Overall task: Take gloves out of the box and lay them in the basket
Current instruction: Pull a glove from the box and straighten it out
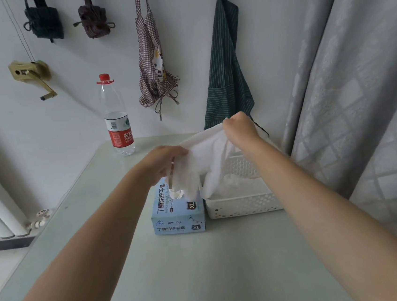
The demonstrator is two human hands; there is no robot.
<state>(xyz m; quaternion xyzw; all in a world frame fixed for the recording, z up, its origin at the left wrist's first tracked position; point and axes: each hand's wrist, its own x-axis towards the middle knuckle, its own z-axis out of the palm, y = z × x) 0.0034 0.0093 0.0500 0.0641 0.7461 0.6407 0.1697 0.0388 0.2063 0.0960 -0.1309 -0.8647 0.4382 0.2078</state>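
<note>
A light blue glove box (177, 215) marked XL lies on the pale green table, with a tuft of white glove sticking out of its top slot. Right beside it stands a white perforated basket (243, 205) with white gloves lying inside. A white glove (207, 154) is stretched in the air above box and basket. My left hand (163, 162) pinches its left end over the box. My right hand (238, 127) grips its other end higher up, over the basket's far side.
A clear water bottle (117, 119) with a red cap and label stands at the table's far left. Aprons (227, 73) and bags hang on the wall behind. A grey curtain (357, 84) hangs close to the right of the basket. A radiator is at the left.
</note>
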